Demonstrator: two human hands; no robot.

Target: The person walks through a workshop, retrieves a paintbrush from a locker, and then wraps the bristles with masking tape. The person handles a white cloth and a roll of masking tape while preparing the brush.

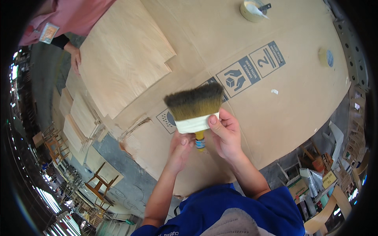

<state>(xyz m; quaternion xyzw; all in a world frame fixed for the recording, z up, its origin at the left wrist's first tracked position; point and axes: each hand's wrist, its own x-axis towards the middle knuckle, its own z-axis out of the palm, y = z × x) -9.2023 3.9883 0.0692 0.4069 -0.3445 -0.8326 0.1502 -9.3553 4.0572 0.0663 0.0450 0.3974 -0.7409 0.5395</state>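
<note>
A wide, flat paintbrush (195,103) is held up in front of me, its dark-tipped, yellowish bristles pointing away. White wrapping, perhaps tape, covers the band below the bristles. A yellow handle with a light-blue band sticks out toward me. My right hand (227,135) grips the right end of the white band, thumb on top and fingers behind. At the lower left of the band, my left hand (180,151) is closed against the brush; its fingers are partly hidden underneath. Below the brush lies a cardboard-covered table (271,122) with printed handling symbols.
Thin wooden panels (128,51) lie at the far left, where another person's hand (74,56) touches their edge. A tub (252,11) with a white-coated tool stands at the far side. A tape roll (326,57) sits at the right. Torn cardboard (132,129) lines the left edge.
</note>
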